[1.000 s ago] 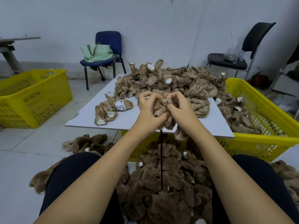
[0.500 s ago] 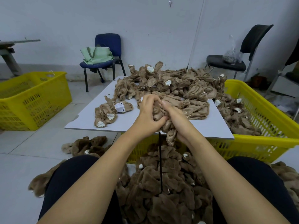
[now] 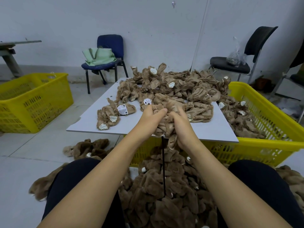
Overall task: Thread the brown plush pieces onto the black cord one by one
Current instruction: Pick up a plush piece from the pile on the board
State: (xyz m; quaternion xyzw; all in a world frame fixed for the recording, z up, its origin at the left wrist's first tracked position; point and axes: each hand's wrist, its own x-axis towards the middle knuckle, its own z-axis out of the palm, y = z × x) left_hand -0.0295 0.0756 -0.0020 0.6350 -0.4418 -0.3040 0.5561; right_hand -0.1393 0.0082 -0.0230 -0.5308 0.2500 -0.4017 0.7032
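- Floor [image 3: 29, 150]: pale tiles. A heap of threaded plush [image 3: 164, 199] lies on it between my knees, spreading to both sides.
- Tabletop [image 3: 131, 127]: a grey board resting on a yellow crate [image 3: 266, 145], whose right part shows past the board's right edge and holds more plush.
- Second yellow crate [image 3: 32, 102]: on the floor, well apart from the tabletop's left edge.
- Loose brown plush pieces [image 3: 181, 89]: a large pile over the far half and right edge of the tabletop; several show white fabric patches.
- Small cluster of plush [image 3: 110, 116]: near the tabletop's left edge, apart from the main pile.
- Blue chair [image 3: 111, 46]: against the far wall, carrying a green bag [image 3: 98, 56].
- Black chair [image 3: 256, 41]: at the far right, with a clear plastic bag [image 3: 236, 55] on its seat.
- My left hand [image 3: 150, 116] and right hand [image 3: 181, 124]: both at the tabletop's near edge, fingers curled tight round one bunched plush piece [image 3: 166, 127] held between them.
- Black cord [image 3: 163, 167]: runs straight down from the held piece, just below the near edge, into the heap on the floor.
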